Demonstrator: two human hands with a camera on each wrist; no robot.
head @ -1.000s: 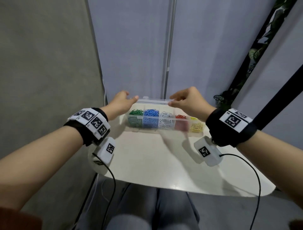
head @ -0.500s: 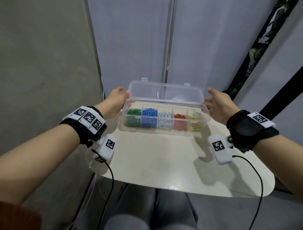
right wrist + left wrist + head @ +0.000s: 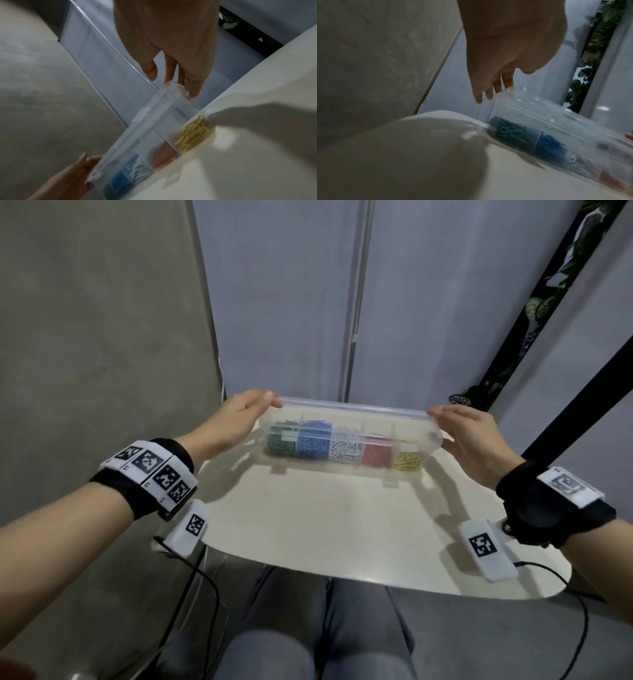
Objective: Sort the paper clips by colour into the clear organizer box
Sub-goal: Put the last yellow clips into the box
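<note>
Two hands on one lid: your left hand (image 3: 236, 419) takes the left end and your right hand (image 3: 469, 433) the right end of the lid (image 3: 352, 409), which is tipped most of the way down over the box (image 3: 346, 446). The box sits at the far edge of the table (image 3: 342, 525). From the wrist views your fingers (image 3: 489, 93) look nearly straight and close together, tips on the lid's edge; I cannot tell whether your thumbs are tucked under it.

I judge you are closing up, so bring both ends down level. Lower one side first and the lid may skew and miss the rim. Press flat with your fingertips, then move to the front, where the latch tabs (image 3: 279, 470) hang loose, and snap each one. Keep the box flat on the table as you push, or the heaps could hop a divider.

Now the count:
- one box, one lid, two tabs on the front
- five compartments, all filled
- five colour heaps, left to right: green clips (image 3: 281, 441), blue clips (image 3: 313, 440), white clips (image 3: 346, 448), red clips (image 3: 376, 455), yellow clips (image 3: 407, 463)

Single clips are too small and tangled to count. I see no strays on the table.
</note>
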